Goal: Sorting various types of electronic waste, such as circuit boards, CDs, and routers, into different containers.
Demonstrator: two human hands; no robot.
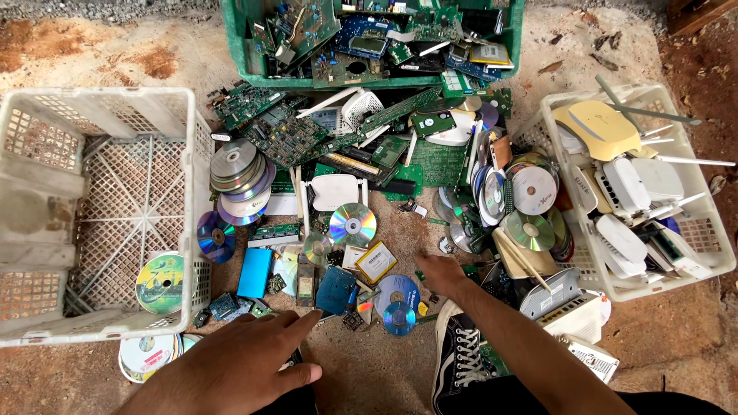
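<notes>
Left hand [244, 361] at 7 o'clock, open, fingers spread, empty, index pointing toward blue device [336, 290] just beyond. Right hand [441, 274] near centre, palm down, fingers on ground beside discs [397, 304]; grip unclear.

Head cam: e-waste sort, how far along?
Partly done. The right crate holds white routers; the green crate holds circuit boards; the left crate has one disc inside. In hand: nothing gripped; right hand reaches toward the loose discs, left hand hovers near the ground. Left: a mixed pile of boards, discs and small devices between the crates.
</notes>
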